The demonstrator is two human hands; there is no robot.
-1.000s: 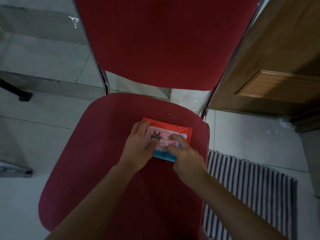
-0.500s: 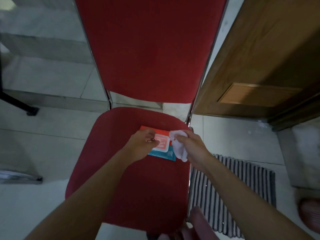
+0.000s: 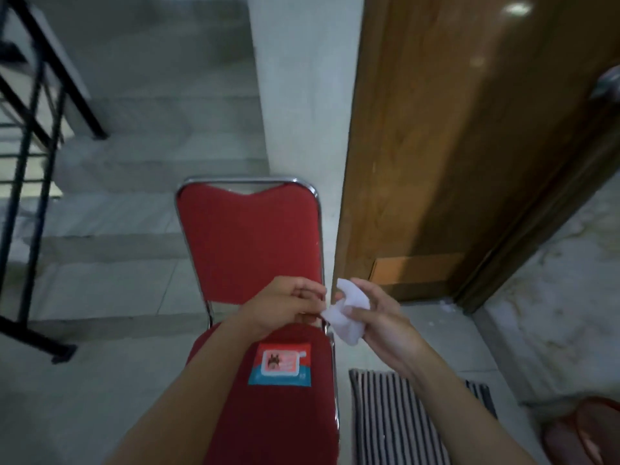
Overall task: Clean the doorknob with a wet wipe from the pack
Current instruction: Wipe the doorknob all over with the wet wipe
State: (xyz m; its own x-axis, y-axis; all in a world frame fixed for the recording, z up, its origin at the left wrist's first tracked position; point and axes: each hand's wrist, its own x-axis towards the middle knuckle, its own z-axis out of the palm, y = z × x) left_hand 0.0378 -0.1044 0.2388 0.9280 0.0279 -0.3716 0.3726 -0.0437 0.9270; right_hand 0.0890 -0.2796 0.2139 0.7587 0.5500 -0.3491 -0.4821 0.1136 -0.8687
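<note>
Fingers [image 3: 310, 295] of my left hand [image 3: 285, 305] pinch one corner of the wet wipe [image 3: 347, 315]; my right hand [image 3: 375, 318] grips the rest.

The pack [image 3: 280, 364] lies by the right edge of the chair [image 3: 248, 243] seat. The doorknob [image 3: 609, 82] is blurred, far right on the door [image 3: 469, 146]. Pulling both ways could tear the wipe.

A red chair [image 3: 250, 243] stands beside a striped mat [image 3: 385, 417] — black railing [image 3: 32, 105], perhaps stairs, behind.

Dim, soft picture; glare on the door [image 3: 469, 129], edges warped.
</note>
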